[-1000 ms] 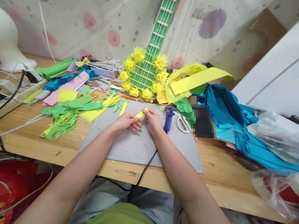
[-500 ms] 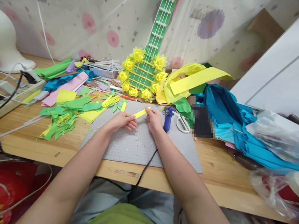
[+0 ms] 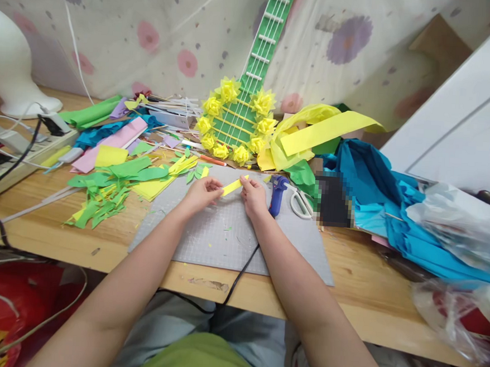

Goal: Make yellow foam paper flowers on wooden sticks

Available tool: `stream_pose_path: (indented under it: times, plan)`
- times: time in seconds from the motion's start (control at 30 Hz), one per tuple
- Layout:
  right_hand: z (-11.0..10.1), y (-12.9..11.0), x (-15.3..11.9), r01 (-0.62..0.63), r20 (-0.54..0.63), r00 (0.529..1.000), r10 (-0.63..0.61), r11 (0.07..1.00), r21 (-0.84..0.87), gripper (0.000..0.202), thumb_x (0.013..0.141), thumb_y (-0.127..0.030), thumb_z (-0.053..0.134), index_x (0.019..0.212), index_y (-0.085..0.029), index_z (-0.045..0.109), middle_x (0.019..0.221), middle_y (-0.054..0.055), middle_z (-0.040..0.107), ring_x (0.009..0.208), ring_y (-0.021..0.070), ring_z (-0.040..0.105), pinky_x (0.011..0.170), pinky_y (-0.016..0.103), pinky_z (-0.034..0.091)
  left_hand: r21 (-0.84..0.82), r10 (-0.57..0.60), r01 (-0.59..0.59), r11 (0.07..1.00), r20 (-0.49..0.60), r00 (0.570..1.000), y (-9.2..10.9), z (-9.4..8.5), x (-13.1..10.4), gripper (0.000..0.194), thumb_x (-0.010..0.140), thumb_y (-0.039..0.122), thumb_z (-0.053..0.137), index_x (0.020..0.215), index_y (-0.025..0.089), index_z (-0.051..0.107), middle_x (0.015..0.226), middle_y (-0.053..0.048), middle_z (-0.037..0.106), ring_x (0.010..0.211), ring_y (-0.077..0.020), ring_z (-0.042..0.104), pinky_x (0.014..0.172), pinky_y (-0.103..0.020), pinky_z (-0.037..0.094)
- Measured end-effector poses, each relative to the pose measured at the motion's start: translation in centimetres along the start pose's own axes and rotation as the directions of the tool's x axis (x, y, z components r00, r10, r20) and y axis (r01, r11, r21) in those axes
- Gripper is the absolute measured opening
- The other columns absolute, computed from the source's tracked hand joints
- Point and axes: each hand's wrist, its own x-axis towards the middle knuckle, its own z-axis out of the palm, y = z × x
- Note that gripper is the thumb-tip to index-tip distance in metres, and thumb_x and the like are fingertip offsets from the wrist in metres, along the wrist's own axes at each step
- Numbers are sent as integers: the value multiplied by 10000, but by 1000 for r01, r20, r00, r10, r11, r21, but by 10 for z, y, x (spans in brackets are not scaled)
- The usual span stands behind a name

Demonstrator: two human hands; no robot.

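Between my hands, over the grey cutting mat (image 3: 207, 248), a short yellow paper strip (image 3: 232, 187) is stretched at a slant. My left hand (image 3: 201, 194) pinches its lower left end. At its upper right end my right hand (image 3: 252, 195) grips it with thumb and fingers. Just right of that hand lies a blue glue gun (image 3: 276, 196), its black cord running toward me. White-handled scissors (image 3: 301, 204) rest beside the glue gun. Behind the mat stands a green paper guitar (image 3: 236, 124) ringed with yellow paper flowers (image 3: 262, 102).
Green paper scraps (image 3: 100, 207) and yellow sheets (image 3: 149, 189) lie to the left, near a power strip (image 3: 15, 162) and a white foam head (image 3: 6, 60). Blue crepe paper (image 3: 367, 175) and plastic bags (image 3: 448, 220) crowd the right. A red bag (image 3: 31, 291) sits below the table's left edge.
My left hand's fingers have curled in more around their end of the yellow strip. My right hand has hardly moved. The whole view has shifted slightly.
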Motion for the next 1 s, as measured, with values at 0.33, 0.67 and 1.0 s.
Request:
stream_pose_path:
  times: [0.33, 0.67, 1.0]
  plan:
    - [4, 3, -4, 64, -111, 992, -68, 997, -41, 465, 613, -472, 647, 910, -232, 381, 498, -121, 381, 387, 57, 308, 403, 206, 215, -93, -203, 191, 977, -157, 966, 6, 13, 9, 184, 648, 173, 618, 771, 138, 485, 625, 23, 543, 395, -33, 447, 374, -167, 372]
    - [-1, -4, -9, 278, -171, 937, -303, 948, -158, 351, 702, -435, 559, 900, -236, 348, 525, -105, 382, 460, 79, 377, 470, 207, 289, 271, -161, 218, 938, -219, 963, 5, 50, 34, 247, 652, 220, 591, 853, 184, 452, 630, -7, 595, 540, -139, 583, 502, -237, 387]
    - [0, -2, -10, 268, -77, 955, -288, 943, -196, 304, 711, -451, 543, 869, -226, 415, 522, -102, 393, 470, 73, 368, 494, 195, 299, 691, 167, 56, 720, -251, 953, 12, 29, 21, 200, 703, 304, 539, 873, 208, 500, 976, -45, 608, 891, -184, 568, 697, -278, 386]
